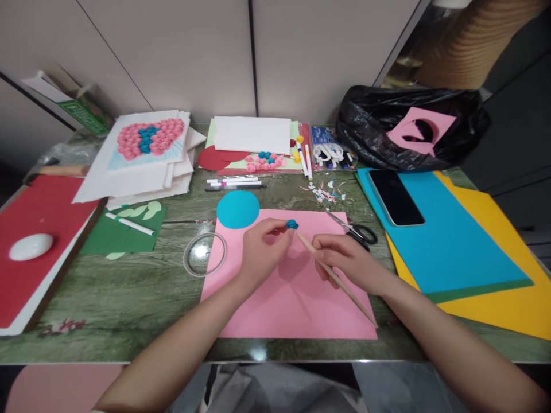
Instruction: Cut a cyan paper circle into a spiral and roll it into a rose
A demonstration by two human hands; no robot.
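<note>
Above a pink sheet of paper [258, 310], my left hand [264, 246] pinches a small blue rolled paper flower [292, 224] between thumb and fingertips. My right hand [344, 261] is closed around a thin wooden stick [355, 301], whose upper tip meets the flower or lies just beside it; I cannot tell which. The stick slants down to the sheet's lower right corner. A blue paper circle [238, 209] overlaps the sheet's upper left corner. Scissors [359, 232] with black handles lie by my right hand, and a tape ring [204, 254] lies left of my left hand.
Paper scraps [326, 192] and markers [235, 181] lie behind my hands. Finished paper flowers [264, 160] sit further back. A phone [396, 198] rests on blue paper [456, 241] at right, before a black plastic bag [361, 126]. At left are a flower picture [148, 140] and green paper [124, 238].
</note>
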